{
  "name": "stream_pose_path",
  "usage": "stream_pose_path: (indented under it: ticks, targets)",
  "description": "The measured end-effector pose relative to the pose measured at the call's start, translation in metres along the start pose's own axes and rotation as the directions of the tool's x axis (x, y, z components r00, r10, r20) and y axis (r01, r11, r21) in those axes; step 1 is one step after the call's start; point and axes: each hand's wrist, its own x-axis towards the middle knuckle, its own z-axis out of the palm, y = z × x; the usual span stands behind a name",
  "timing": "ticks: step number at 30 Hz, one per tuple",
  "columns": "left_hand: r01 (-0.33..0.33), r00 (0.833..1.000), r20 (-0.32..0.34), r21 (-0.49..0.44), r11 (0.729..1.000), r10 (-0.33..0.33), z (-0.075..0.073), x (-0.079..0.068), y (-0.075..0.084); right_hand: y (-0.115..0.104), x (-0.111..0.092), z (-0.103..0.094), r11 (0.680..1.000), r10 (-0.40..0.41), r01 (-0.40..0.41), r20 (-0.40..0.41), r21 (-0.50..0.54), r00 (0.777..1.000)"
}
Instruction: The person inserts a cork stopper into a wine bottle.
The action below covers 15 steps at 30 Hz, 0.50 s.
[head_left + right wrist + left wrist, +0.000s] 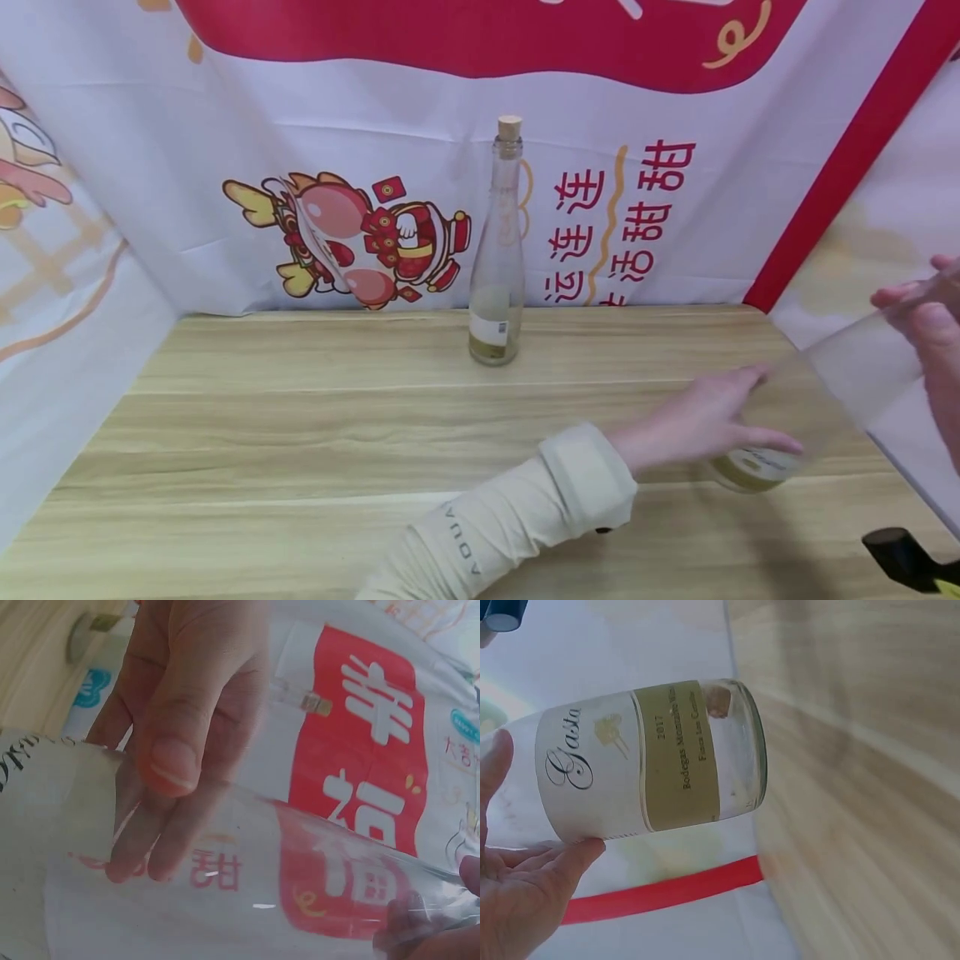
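Note:
A clear glass wine bottle (pixel 862 375) with a white and gold label (pixel 615 765) is tilted at the right of the table, base low and neck up to the right. My left hand (pixel 697 421) holds its body, thumb on the near side and fingers showing through the glass in the right wrist view. At the right edge of the head view, my right hand (pixel 933 333) grips the upper part of the bottle, partly cut off by the frame. Through the glass near the base shows a small brown patch (pixel 718 701).
Another clear bottle (pixel 495 258) stands upright at the back of the wooden table (pixel 300 417), a cork (pixel 509 127) in its mouth. Printed cloth (pixel 375 100) hangs behind and at both sides. A black object (pixel 900 554) juts in at the lower right.

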Motion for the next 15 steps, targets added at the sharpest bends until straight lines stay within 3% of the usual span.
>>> stream_pose_path:
  ticks: [3, 7, 13, 15]
  targets:
    - [0.024, 1.000, 0.009, 0.062, 0.998, -0.025, 0.011, 0.007, 0.002, 0.001, -0.005, -0.009, 0.993, -0.012, 0.005, -0.054, -0.117, 0.998]
    - [0.043, 0.999, 0.014, 0.084, 0.996, -0.045, 0.023, 0.013, 0.003, 0.002, -0.011, -0.014, 0.971, -0.022, 0.009, -0.052, -0.239, 0.998]
    - [0.054, 0.998, 0.014, 0.070, 0.996, -0.055, 0.037, 0.019, 0.002, 0.004, -0.016, -0.015, 0.987, -0.023, 0.008, -0.092, -0.159, 0.995]
    - [0.054, 0.998, 0.010, 0.063, 0.997, -0.054, 0.041, 0.021, 0.002, 0.004, -0.016, -0.012, 0.977, -0.040, 0.019, -0.094, -0.213, 0.995]
